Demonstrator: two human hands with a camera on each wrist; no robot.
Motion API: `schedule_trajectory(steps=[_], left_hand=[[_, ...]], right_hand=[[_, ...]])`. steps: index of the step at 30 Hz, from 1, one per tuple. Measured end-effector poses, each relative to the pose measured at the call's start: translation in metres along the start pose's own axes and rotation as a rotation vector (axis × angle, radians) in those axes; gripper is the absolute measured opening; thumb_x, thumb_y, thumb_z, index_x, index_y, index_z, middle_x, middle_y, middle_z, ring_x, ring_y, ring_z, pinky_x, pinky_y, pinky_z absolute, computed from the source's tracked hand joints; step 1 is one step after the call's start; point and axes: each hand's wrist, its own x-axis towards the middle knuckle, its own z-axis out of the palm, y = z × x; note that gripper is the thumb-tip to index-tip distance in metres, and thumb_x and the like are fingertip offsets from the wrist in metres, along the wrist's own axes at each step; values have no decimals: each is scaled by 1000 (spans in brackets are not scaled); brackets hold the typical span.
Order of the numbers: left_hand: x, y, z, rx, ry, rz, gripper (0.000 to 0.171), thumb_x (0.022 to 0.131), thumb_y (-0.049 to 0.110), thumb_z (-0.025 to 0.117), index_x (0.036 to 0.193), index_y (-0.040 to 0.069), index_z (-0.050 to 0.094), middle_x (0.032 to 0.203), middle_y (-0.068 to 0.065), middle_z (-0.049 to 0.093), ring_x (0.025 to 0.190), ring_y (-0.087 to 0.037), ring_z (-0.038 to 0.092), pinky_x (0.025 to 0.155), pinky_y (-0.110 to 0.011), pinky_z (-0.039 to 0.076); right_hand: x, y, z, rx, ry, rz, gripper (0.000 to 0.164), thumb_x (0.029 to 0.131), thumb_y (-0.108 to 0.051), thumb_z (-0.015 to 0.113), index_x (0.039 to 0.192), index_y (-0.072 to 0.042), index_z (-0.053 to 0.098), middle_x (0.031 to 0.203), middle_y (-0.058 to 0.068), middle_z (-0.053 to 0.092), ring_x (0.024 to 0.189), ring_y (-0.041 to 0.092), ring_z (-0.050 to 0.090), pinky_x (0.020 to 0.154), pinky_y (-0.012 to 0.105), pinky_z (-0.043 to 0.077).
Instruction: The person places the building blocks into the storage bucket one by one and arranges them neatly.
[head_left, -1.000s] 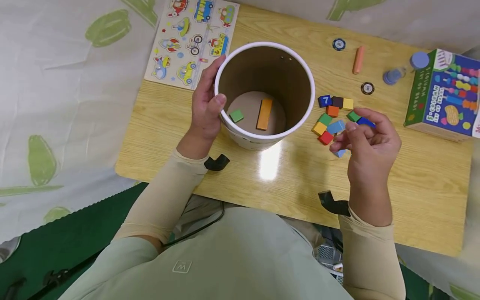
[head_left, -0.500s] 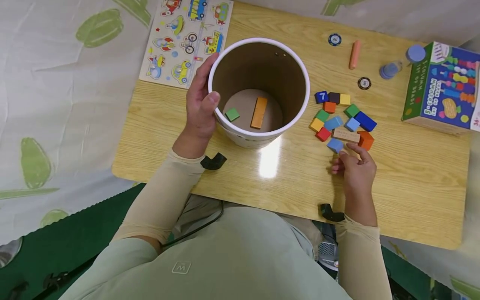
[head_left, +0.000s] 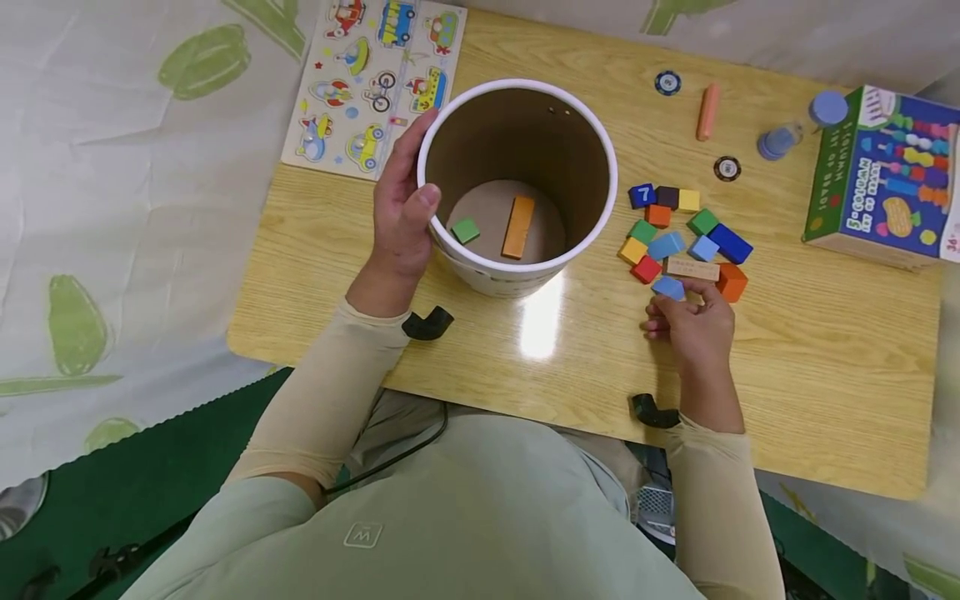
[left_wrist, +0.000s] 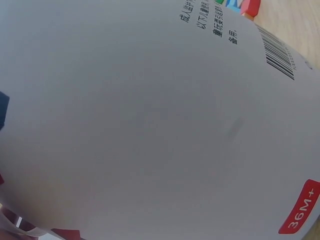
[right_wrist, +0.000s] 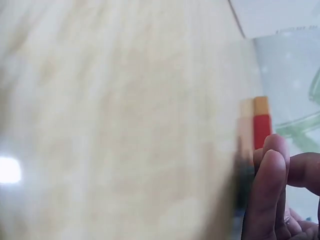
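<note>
My left hand [head_left: 405, 221] grips the white bucket [head_left: 502, 282] at its left rim, thumb over the edge. The bucket tilts towards me; inside lie a green block [head_left: 466, 231] and a long orange block [head_left: 518, 227]. In the left wrist view the bucket's white wall [left_wrist: 150, 120] fills nearly everything. My right hand [head_left: 693, 329] pinches a light blue block [head_left: 667, 288] at the near side of a cluster of coloured blocks. A tan plank [head_left: 692, 268] and an orange block [head_left: 732, 282] lie just beyond. The right wrist view hides the pinched block behind the fingers [right_wrist: 270, 180].
A picture board [head_left: 341, 108] lies at the back left. At the back right are two round chips [head_left: 667, 82], an orange-pink stick [head_left: 708, 112], a small blue-capped bottle [head_left: 780, 140] and a bead box [head_left: 881, 179]. The table's front edge runs close to my body.
My right hand has come down from above the cluster, then moved slightly left and forward onto the light blue block, closing finger and thumb on it. The left hand keeps its hold on the bucket.
</note>
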Motion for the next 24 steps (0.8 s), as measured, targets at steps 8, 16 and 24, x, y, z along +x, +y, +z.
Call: schedule_trajectory(steps=[8, 16, 24], left_hand=[[1, 3, -2, 4, 8, 2, 69, 79, 31, 52, 137, -2, 38, 135, -21, 45, 124, -39, 38, 102, -59, 31], [2, 4, -4, -13, 0, 5, 67, 79, 28, 52, 138, -2, 37, 136, -24, 43, 124, -40, 38, 102, -60, 31], [0, -1, -3, -29, 16, -3, 71, 77, 28, 54, 137, -6, 36, 136, -20, 45, 125, -37, 39, 103, -58, 31]], right_hand=[[-31, -47, 7, 53, -132, -260, 44, 80, -4, 71, 120, -6, 54, 74, 15, 69, 47, 27, 64, 49, 36, 54], [-104, -130, 41, 209, -460, -639, 40, 79, 14, 62, 118, 11, 53, 71, 23, 65, 43, 29, 58, 45, 32, 53], [-128, -153, 72, 234, -614, -695, 44, 76, 19, 61, 119, 14, 52, 67, 25, 62, 46, 29, 59, 43, 33, 52]])
